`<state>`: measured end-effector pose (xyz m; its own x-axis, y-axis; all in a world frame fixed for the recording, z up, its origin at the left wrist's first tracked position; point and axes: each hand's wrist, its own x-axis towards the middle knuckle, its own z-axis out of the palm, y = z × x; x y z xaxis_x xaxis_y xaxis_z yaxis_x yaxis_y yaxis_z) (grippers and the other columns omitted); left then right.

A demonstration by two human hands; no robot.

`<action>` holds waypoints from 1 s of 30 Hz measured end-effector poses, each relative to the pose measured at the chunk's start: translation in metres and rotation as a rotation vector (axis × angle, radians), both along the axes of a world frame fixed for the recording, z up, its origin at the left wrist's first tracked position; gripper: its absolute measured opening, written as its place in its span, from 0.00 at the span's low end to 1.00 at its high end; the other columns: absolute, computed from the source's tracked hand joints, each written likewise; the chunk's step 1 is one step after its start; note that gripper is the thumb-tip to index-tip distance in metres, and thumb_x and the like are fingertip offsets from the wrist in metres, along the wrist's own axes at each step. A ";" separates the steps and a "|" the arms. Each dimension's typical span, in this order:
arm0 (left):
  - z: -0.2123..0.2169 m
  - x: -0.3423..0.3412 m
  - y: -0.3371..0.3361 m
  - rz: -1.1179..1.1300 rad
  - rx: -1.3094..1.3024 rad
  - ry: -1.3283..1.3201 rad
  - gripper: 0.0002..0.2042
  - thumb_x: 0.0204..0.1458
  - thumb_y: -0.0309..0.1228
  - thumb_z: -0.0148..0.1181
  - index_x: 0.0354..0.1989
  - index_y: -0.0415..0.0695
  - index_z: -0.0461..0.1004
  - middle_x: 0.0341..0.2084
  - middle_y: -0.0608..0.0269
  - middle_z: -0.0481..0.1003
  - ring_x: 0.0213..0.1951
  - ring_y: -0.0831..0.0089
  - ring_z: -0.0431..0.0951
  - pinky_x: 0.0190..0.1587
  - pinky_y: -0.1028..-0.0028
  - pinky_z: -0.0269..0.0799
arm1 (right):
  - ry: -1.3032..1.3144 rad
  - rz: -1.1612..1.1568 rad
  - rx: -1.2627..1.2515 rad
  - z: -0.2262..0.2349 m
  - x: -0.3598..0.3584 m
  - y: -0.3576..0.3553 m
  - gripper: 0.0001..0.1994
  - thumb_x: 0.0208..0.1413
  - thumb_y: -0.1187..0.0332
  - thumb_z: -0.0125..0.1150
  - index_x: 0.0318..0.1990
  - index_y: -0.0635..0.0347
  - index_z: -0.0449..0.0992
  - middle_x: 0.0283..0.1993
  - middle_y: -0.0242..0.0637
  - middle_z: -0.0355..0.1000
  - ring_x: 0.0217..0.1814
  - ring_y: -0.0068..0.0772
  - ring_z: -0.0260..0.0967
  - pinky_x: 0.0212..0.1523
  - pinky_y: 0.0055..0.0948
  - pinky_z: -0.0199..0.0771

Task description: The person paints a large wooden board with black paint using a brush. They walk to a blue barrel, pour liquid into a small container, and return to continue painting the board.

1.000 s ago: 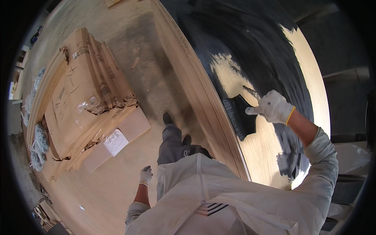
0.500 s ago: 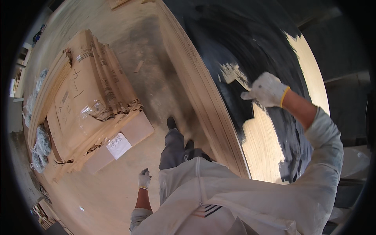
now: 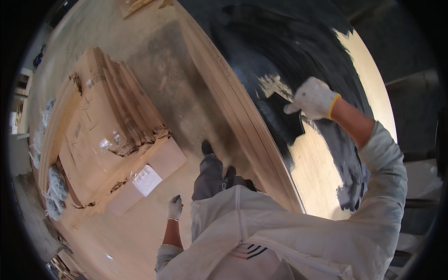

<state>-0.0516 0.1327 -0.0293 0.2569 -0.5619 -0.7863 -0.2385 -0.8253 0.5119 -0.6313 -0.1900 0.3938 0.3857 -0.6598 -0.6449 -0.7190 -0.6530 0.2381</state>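
**Gloved hand presses a black pad to a half-painted board**

The right hand (image 3: 315, 98), in a white glove, has its grip clamped on a flat black paint pad (image 3: 285, 119) pressed against the large wooden board (image 3: 322, 163). The pad lies at the edge of the black paint (image 3: 280, 51), beside a small bare streak. The left hand (image 3: 175, 207), also gloved, hangs at the person's side, fingers loosely curled, holding nothing. Down on the floor (image 3: 130, 233) to the left lies a stack of flattened cardboard (image 3: 100, 135) bearing a white paper label (image 3: 146, 179).
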 end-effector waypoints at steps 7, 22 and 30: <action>0.028 -0.027 -0.069 -0.234 -0.112 0.041 0.18 0.64 0.30 0.54 0.61 0.38 0.77 0.45 0.58 0.82 0.35 0.74 0.82 0.38 0.74 0.78 | -0.010 -0.039 -0.134 -0.003 0.032 -0.042 0.21 0.60 0.64 0.65 0.60 0.25 0.82 0.48 0.26 0.84 0.48 0.42 0.83 0.44 0.40 0.84; 0.069 -0.047 -0.056 -0.227 -0.182 0.046 0.18 0.64 0.26 0.54 0.60 0.34 0.76 0.47 0.55 0.82 0.38 0.74 0.81 0.44 0.74 0.79 | -0.142 -0.053 -0.062 -0.013 0.045 -0.073 0.19 0.62 0.61 0.61 0.60 0.29 0.82 0.51 0.27 0.84 0.52 0.42 0.82 0.46 0.40 0.82; 0.092 -0.071 -0.075 -0.367 -0.271 0.079 0.18 0.65 0.26 0.53 0.61 0.32 0.75 0.49 0.53 0.82 0.42 0.72 0.82 0.49 0.72 0.79 | -0.037 -0.260 0.030 0.009 -0.041 0.077 0.18 0.68 0.62 0.57 0.62 0.29 0.80 0.45 0.30 0.84 0.47 0.43 0.82 0.44 0.38 0.82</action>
<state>-0.1224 0.0580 0.0623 -0.0524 -0.7926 -0.6074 -0.4419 -0.5271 0.7259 -0.6722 -0.1127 0.4029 0.2290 -0.7207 -0.6543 -0.8716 -0.4511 0.1919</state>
